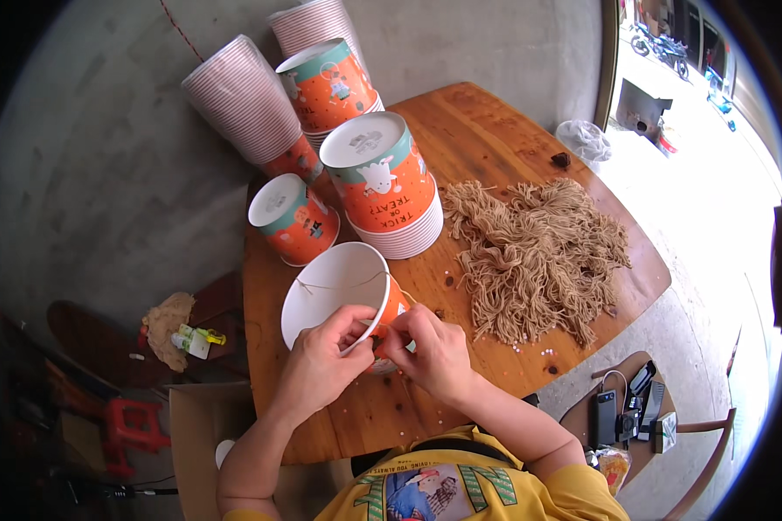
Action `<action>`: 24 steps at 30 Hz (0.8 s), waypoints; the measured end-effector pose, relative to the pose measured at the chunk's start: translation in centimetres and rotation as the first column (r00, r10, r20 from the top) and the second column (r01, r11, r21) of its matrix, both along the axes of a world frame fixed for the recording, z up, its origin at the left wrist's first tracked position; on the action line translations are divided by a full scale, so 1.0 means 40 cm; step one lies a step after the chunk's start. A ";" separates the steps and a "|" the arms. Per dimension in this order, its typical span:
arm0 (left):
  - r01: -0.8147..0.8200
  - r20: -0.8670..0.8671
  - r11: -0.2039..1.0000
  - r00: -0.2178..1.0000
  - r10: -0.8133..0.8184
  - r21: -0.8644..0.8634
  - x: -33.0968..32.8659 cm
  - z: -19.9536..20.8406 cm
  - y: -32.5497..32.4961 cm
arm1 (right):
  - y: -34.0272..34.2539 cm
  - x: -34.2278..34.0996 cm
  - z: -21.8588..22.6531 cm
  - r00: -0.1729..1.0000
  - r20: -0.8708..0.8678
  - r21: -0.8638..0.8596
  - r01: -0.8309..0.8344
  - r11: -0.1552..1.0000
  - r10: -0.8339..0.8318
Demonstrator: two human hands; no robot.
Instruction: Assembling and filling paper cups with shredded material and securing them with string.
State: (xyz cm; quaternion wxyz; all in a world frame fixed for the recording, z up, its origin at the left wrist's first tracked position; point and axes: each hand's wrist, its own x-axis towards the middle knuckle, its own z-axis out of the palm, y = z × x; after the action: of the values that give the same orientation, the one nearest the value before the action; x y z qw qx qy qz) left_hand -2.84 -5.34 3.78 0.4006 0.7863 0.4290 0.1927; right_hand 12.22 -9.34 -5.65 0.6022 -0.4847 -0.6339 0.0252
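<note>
A paper bucket (pixel 321 291), white inside and orange outside, tilts with its mouth toward me over the near part of the table. My left hand (pixel 328 358) is closed on its near rim, thumb outside and fingers partly inside. A thin tan cord (pixel 343 286) runs across the bucket's mouth. At the bucket's right side, my right hand (pixel 433 349) pinches the cord close to the rim. The two hands' fingertips nearly meet there. My fingers hide the exact spot where the cord meets the bucket wall.
Behind stand upside-down orange bucket stacks (pixel 394 191) and a single upturned bucket (pixel 294 221). Wrapped stacks (pixel 243 100) lean by the wall. A heap of tan cords (pixel 543 260) covers the wooden table's (pixel 447 130) right side. A cardboard box (pixel 204 434) sits at lower left, a chair (pixel 643 443) at right.
</note>
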 end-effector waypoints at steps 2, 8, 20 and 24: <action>0.001 -0.006 1.000 1.000 -0.001 0.005 0.002 0.000 -0.002 | 0.000 0.002 -0.003 1.000 0.000 -0.010 -0.005 1.000 0.005; 0.014 -0.005 1.000 1.000 -0.014 -0.007 0.009 -0.002 -0.003 | -0.002 0.006 -0.009 1.000 0.027 0.003 -0.006 1.000 0.006; 0.188 0.113 0.921 0.981 -0.158 -0.341 -0.001 -0.078 0.058 | -0.027 0.016 -0.051 0.996 0.079 -0.033 -0.024 0.999 0.027; 0.194 -0.047 0.975 0.979 -0.200 -0.113 0.024 -0.075 0.053 | -0.035 0.035 -0.047 0.998 0.009 -0.109 -0.053 0.993 0.055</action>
State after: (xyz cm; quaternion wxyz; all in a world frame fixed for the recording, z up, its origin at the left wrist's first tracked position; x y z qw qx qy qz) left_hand -1.87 -3.24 0.79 0.4469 0.8075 0.3700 0.1058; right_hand 13.61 -10.75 -7.52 0.5702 -0.4995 -0.6482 0.0728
